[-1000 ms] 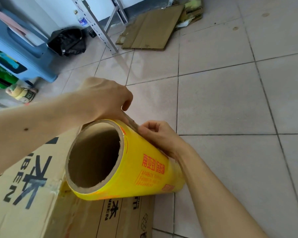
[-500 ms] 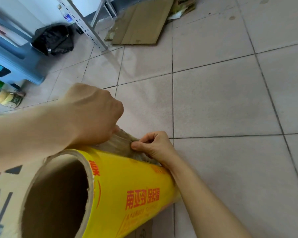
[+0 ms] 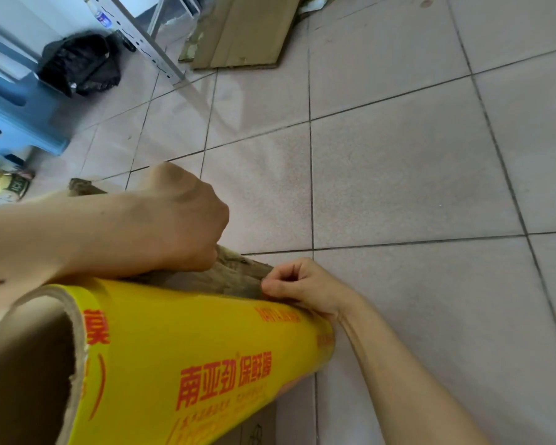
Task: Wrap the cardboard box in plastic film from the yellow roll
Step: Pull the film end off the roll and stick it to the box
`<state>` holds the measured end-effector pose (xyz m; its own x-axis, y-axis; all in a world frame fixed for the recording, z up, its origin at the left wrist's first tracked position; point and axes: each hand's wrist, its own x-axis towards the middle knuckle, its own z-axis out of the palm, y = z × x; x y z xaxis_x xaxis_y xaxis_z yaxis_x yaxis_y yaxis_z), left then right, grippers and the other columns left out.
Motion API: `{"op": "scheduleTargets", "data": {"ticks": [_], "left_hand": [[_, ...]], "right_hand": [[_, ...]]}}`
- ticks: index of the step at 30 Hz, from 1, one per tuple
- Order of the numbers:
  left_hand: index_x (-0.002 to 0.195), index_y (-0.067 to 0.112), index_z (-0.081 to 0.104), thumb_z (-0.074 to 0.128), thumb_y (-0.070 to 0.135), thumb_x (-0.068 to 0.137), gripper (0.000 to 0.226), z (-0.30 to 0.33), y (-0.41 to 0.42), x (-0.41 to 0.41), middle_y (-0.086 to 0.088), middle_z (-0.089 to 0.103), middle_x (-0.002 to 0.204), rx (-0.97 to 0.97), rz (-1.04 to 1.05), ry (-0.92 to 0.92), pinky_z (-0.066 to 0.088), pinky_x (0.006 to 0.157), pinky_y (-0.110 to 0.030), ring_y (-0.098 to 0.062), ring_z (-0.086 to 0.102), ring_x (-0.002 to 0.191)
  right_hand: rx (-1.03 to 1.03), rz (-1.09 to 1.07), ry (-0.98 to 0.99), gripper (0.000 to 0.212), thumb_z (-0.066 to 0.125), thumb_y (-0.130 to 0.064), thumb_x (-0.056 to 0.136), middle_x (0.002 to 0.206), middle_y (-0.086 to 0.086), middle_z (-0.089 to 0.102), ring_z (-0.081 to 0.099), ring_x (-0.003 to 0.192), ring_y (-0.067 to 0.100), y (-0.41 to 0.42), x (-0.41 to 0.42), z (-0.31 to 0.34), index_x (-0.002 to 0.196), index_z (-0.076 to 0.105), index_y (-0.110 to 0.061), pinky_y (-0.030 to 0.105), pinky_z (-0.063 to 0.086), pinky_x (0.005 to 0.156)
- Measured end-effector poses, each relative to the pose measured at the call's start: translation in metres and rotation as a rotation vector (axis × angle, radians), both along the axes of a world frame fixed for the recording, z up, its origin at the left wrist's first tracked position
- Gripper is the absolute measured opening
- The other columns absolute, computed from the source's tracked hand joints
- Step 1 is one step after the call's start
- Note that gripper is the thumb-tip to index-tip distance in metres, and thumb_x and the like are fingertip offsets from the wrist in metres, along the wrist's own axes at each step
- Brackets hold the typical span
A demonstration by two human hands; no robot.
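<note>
The yellow roll [image 3: 187, 348] of plastic film, printed with red characters, fills the lower left, its hollow cardboard core facing me. It lies across the cardboard box [image 3: 254, 428], of which only a small strip shows below the roll. A stretch of clear film [image 3: 219, 277] is pulled off the roll's far side. My left hand [image 3: 180, 220] is closed on the film's left part. My right hand [image 3: 299, 287] pinches the film's right edge between thumb and fingers, close to the roll's far end.
Tiled floor [image 3: 414, 171] spreads to the right and ahead. Flattened cardboard [image 3: 244, 30] lies at the top. A black bag [image 3: 81, 65], a metal shelf leg [image 3: 154, 49] and a blue bin [image 3: 16, 117] stand at the upper left.
The roll has come much closer to the camera and now hides most of the box. Both hands have pulled film away from the roll's far side.
</note>
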<state>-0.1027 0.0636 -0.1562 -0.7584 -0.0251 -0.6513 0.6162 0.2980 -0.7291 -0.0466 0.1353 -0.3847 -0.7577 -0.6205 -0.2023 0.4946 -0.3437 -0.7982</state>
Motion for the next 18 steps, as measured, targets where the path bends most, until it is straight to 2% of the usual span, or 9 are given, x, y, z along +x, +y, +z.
{"op": "scheduleTargets", "data": {"ticks": [2,4,7,9,11,12,14,16,18], "left_hand": [[0.073,0.022,0.042,0.033,0.046,0.103,0.039,-0.002,-0.002,0.001,0.006,0.047,0.074,-0.011,-0.040,0.000,0.025,0.050,-0.026,-0.010,0.039,0.059],[0.079,0.023,0.050,0.030,0.053,0.102,0.042,-0.002,-0.007,0.003,0.007,0.053,0.077,-0.017,-0.043,-0.002,0.026,0.050,-0.026,-0.010,0.047,0.065],[0.111,0.023,0.052,0.031,0.058,0.101,0.042,-0.004,-0.013,0.002,0.004,0.057,0.105,-0.007,-0.054,-0.010,0.031,0.055,-0.027,-0.016,0.057,0.098],[0.128,0.020,0.039,0.036,0.053,0.103,0.041,-0.007,-0.017,0.001,0.000,0.047,0.124,0.043,-0.143,-0.067,0.040,0.070,-0.029,-0.019,0.050,0.114],[0.135,0.021,0.033,0.037,0.043,0.105,0.038,-0.012,-0.021,0.001,0.000,0.040,0.136,0.140,-0.224,-0.194,0.044,0.092,-0.033,-0.019,0.043,0.124],[0.142,0.024,0.032,0.037,0.040,0.106,0.040,-0.014,-0.022,0.000,0.002,0.037,0.145,0.171,-0.208,-0.290,0.041,0.104,-0.035,-0.019,0.038,0.132],[0.154,0.036,0.021,0.034,0.042,0.106,0.050,-0.018,-0.023,-0.002,0.013,0.022,0.161,0.156,-0.068,-0.485,0.023,0.121,-0.037,-0.017,0.017,0.150],[0.157,0.041,0.011,0.027,0.048,0.106,0.054,-0.022,-0.023,-0.004,0.021,0.005,0.164,0.068,0.034,-0.575,0.011,0.125,-0.039,-0.016,0.000,0.154],[0.158,0.040,0.012,0.023,0.051,0.106,0.054,-0.026,-0.026,-0.005,0.022,-0.001,0.164,0.011,0.037,-0.564,0.011,0.125,-0.043,-0.018,-0.004,0.154]], "right_hand": [[0.003,-0.030,-0.034,0.018,0.064,-0.015,0.094,0.069,-0.002,0.067,0.062,0.064,0.008,-0.004,-0.001,-0.001,0.076,0.067,-0.013,0.020,0.052,0.065],[0.027,-0.092,-0.059,0.020,0.065,-0.016,0.093,0.061,-0.002,0.063,0.056,0.053,0.006,-0.013,-0.002,-0.003,0.073,0.065,-0.014,0.016,0.048,0.053],[0.084,-0.137,-0.064,0.017,0.072,-0.019,0.088,0.057,-0.002,0.061,0.053,0.047,0.008,-0.023,-0.008,-0.006,0.073,0.066,-0.013,0.017,0.045,0.047],[0.188,-0.166,-0.043,0.020,0.078,-0.025,0.082,0.058,-0.002,0.063,0.055,0.049,0.011,-0.028,-0.012,-0.010,0.072,0.067,-0.013,0.021,0.045,0.047],[0.247,-0.191,-0.041,0.025,0.082,-0.031,0.077,0.060,-0.001,0.065,0.056,0.050,0.011,-0.030,-0.014,-0.015,0.070,0.066,-0.013,0.024,0.045,0.047],[0.246,-0.188,-0.045,0.026,0.083,-0.032,0.076,0.061,0.000,0.065,0.056,0.051,0.010,-0.031,-0.014,-0.017,0.071,0.066,-0.013,0.024,0.045,0.048],[0.232,-0.169,-0.053,0.025,0.082,-0.032,0.077,0.062,-0.001,0.065,0.056,0.052,0.009,-0.032,-0.014,-0.018,0.072,0.066,-0.014,0.022,0.045,0.048],[0.205,-0.154,-0.055,0.022,0.081,-0.029,0.079,0.062,-0.001,0.065,0.056,0.051,0.009,-0.030,-0.015,-0.018,0.072,0.066,-0.014,0.020,0.046,0.048],[0.125,-0.145,-0.090,0.019,0.076,-0.024,0.084,0.061,0.001,0.064,0.055,0.049,0.010,-0.027,-0.013,-0.017,0.074,0.066,-0.011,0.019,0.045,0.047]]}}
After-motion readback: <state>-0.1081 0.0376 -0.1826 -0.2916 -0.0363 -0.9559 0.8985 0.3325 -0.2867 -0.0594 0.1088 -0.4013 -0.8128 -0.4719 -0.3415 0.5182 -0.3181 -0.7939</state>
